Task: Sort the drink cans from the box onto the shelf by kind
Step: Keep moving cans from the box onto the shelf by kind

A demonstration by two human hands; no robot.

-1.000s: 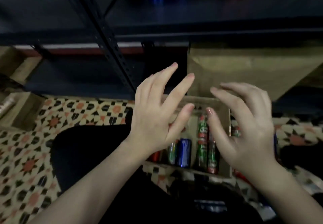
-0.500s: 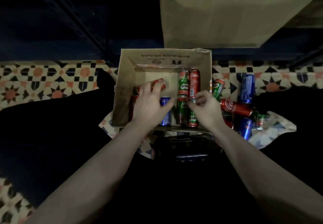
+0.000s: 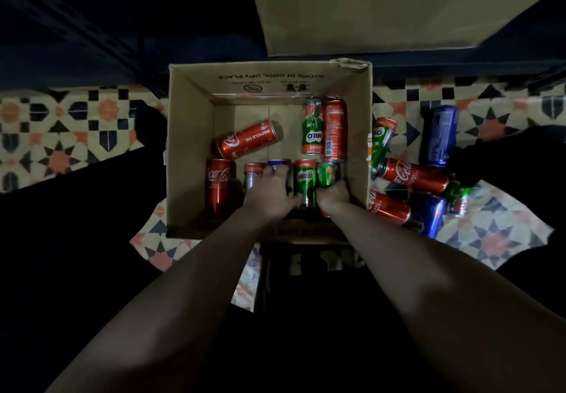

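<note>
Both hands now sit deeper in the open brown cardboard box (image 3: 190, 147). Your left hand (image 3: 271, 192) clamps the blue can (image 3: 279, 164); your right hand (image 3: 332, 195) clamps the green Milo can (image 3: 329, 173) at 5 o'clock. Lifting follows; shelf unreached.

Box (image 3: 190, 147) far-left floor bare; cans (image 3: 324, 129) block right side & near row.
</note>
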